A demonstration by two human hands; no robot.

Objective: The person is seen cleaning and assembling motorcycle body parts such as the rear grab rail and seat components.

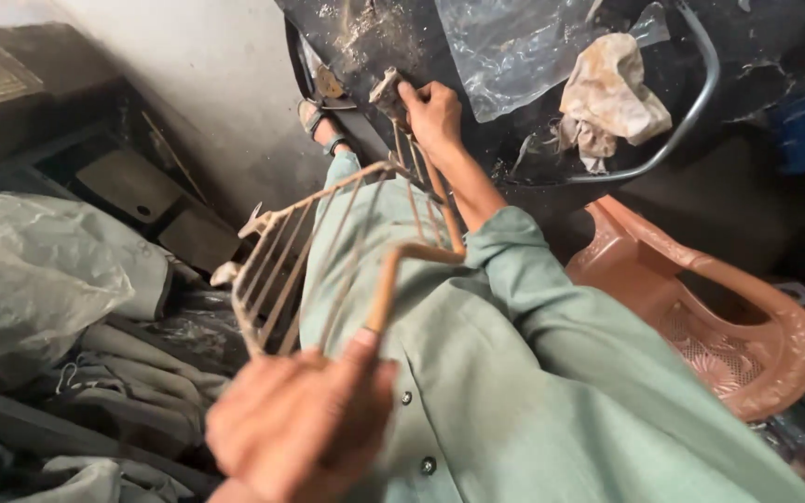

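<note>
Fingers (365,349) of left hand (295,424) grip wire rack (328,247); right hand (432,114) holds pad (387,93).

Count: 1 wire rack (328,251), rusty-tan. 2 hands: left hand (295,424), right hand (435,112). 1 small scrap of abrasive pad (387,93). 1 crumpled rag (612,93). 1 clear plastic sheet (514,51). 1 brown plastic chair (710,307). 1 big whitish plastic bag (34,270). 1 sandalled foot (314,119).
</note>
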